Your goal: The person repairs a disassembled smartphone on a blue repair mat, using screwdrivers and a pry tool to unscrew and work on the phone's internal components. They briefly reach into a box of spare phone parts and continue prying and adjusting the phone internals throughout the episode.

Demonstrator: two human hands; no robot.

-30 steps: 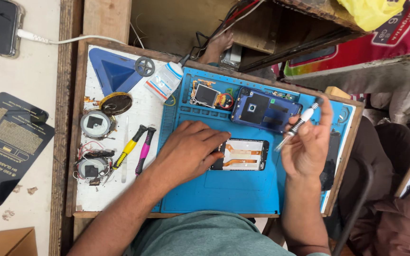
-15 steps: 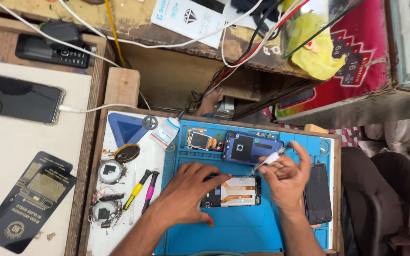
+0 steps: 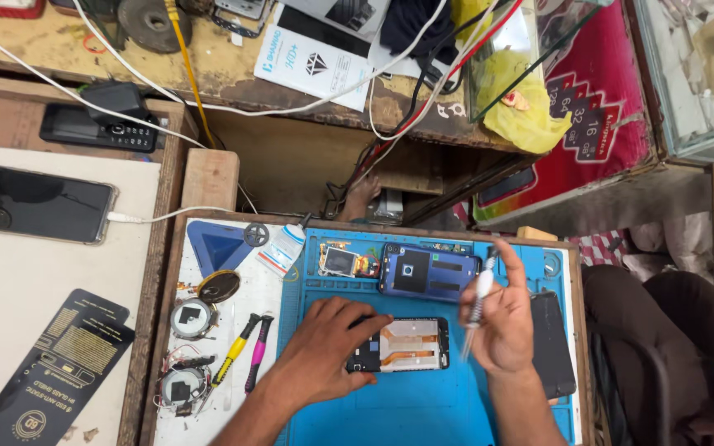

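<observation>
My left hand (image 3: 321, 349) lies flat on the blue work mat (image 3: 423, 409), its fingers pressing the left end of an opened phone (image 3: 402, 344) whose orange ribbon cables show. My right hand (image 3: 502, 318) is raised just right of that phone and grips a white-handled screwdriver (image 3: 478, 302) that points down. A blue phone back cover (image 3: 427, 272) lies on the mat above the opened phone, with a small circuit board (image 3: 342, 262) to its left. A dark phone screen (image 3: 553, 343) rests on the mat beside my right hand.
Left of the mat lie a yellow-handled tool (image 3: 235, 350) and a pink-handled tool (image 3: 257, 353), round wire spools (image 3: 191, 319) and a blue triangular pick (image 3: 216, 246). A black phone (image 3: 35, 202) charges on the white board at left. Cables hang over the wooden shelf (image 3: 291, 99).
The view has tilted upward, showing more of the shelf. My right hand has lifted the screwdriver off the blue cover and turned it downward. My left hand stays on the opened phone.
</observation>
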